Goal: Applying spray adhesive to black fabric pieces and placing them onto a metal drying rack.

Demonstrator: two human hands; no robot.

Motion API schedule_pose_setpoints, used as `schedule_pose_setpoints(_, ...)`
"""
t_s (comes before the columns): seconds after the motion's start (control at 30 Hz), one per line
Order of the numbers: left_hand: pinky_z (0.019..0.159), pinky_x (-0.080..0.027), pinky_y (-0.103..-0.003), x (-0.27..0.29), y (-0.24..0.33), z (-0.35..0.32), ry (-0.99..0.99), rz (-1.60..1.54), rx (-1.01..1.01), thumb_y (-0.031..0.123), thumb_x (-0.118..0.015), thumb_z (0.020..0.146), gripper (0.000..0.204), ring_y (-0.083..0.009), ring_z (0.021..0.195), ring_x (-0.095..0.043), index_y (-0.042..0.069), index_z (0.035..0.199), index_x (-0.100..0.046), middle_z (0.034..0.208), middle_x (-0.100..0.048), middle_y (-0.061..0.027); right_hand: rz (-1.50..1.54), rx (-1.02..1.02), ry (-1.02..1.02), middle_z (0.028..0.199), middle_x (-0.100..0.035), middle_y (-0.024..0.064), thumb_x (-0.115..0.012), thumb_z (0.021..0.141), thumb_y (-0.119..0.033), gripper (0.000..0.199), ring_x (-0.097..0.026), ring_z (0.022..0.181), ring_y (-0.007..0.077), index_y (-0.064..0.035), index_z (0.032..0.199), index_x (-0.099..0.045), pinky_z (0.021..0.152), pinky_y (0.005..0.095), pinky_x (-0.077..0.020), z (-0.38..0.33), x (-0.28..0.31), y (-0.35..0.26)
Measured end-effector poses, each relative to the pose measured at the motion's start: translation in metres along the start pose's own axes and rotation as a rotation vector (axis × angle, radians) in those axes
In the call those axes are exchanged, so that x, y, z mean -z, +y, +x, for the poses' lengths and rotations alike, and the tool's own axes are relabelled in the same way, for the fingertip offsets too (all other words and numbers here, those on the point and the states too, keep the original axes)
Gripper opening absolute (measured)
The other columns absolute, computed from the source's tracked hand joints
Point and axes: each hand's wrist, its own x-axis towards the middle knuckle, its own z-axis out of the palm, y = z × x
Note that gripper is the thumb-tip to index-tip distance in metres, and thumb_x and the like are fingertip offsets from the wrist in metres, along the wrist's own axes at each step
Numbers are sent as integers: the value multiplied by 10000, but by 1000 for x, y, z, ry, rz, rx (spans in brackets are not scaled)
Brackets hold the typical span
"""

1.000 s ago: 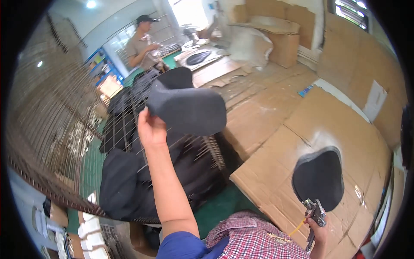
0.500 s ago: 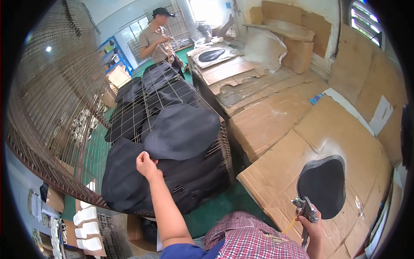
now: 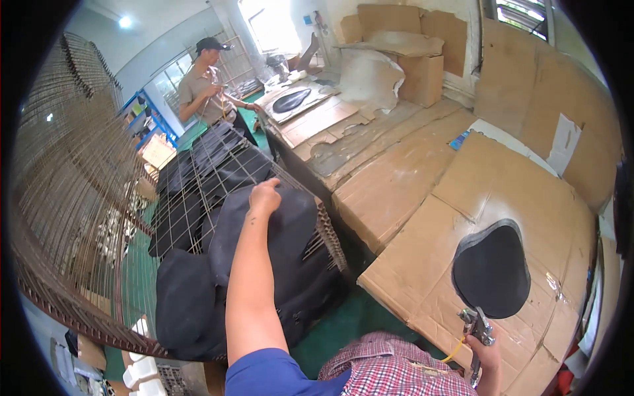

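- A curved wire rack (image 3: 59, 198) fills the far left, its thin rods bending with the lens.
- Just right of it, a flat wire grid shelf (image 3: 218, 175) carries a row of black foam pads (image 3: 191, 198), some above the mesh and some below.
- The left hand (image 3: 265, 197) reaches out over this shelf, fingers curled down onto the top edge of a black seat-shaped pad (image 3: 290, 231) that lies on the stack; it presses or grips the pad's edge, which of the two I cannot tell.
- At the back, beyond the shelf, another person (image 3: 210, 82) stands with both hands raised at chest height.
- Cardboard sheets (image 3: 409, 178) cover the workbench to the right.
- On the cardboard lies a second black pad (image 3: 492, 267), rounded and flat.
- At the lower right, the right hand (image 3: 487, 353) is closed around a metal spray gun (image 3: 477, 327), its nozzle just beside the pad's near edge.
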Motion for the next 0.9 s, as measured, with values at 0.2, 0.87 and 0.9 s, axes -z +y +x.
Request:
schedule_pose_setpoints(0.2,856,-481,-432,-2,2,45,-236,214,87,216,-465,828,269,-349,994,-604,108,949,-680,1051,-636,-162,47,-3,176,840,-591,49,-679,705,-6,398,-590,757,132,5,1076,-535,694,293,-527,-8,-21,15)
schedule_pose_setpoints(0.87,774,-487,-384,-15,-17,72,327,-15,170,33,-453,699,442,-314,867,-630,47,1115,-603,945,-666,-165,-55,23,291,847,-580,-4,-679,714,-14,358,-546,786,89,-29,1056,-574,695,248,-465,-15,-22,6)
schedule_pose_setpoints(0.9,800,-478,-376,-8,18,69,296,-39,115,56,-460,725,400,-296,880,-625,58,1092,-617,968,-659,-155,-67,-11,350,858,-581,-2,-673,727,-20,375,-548,792,87,-28,1086,-564,697,248,-470,-24,-16,1)
